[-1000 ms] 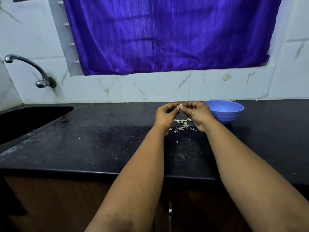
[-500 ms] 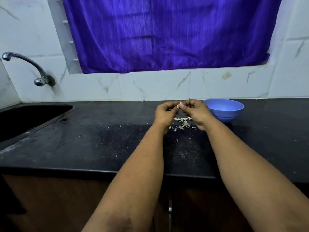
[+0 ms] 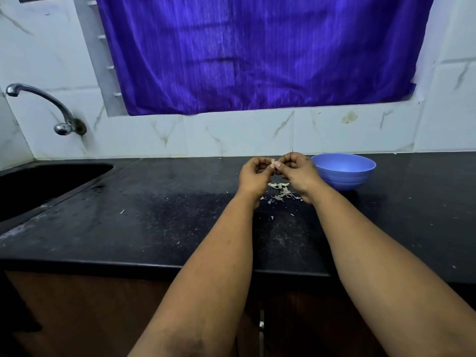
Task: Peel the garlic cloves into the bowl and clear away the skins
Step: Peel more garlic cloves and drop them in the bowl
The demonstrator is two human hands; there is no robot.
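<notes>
Both hands meet above the black counter (image 3: 159,222), near the back wall. My left hand (image 3: 253,175) and my right hand (image 3: 296,171) pinch one small garlic clove (image 3: 273,162) between their fingertips, with a bit of pale skin sticking up from it. Under the hands lies a small heap of garlic skins (image 3: 279,191) on the counter. A blue bowl (image 3: 343,171) stands just right of my right hand; its contents are hidden from this angle.
A dark sink (image 3: 38,184) is set into the counter at the left, with a chrome tap (image 3: 46,109) on the tiled wall above it. A purple curtain (image 3: 257,52) hangs behind. Tiny skin flecks dot the counter.
Both hands stay together on the clove with only small finger movements. The camera view has shifted slightly.
</notes>
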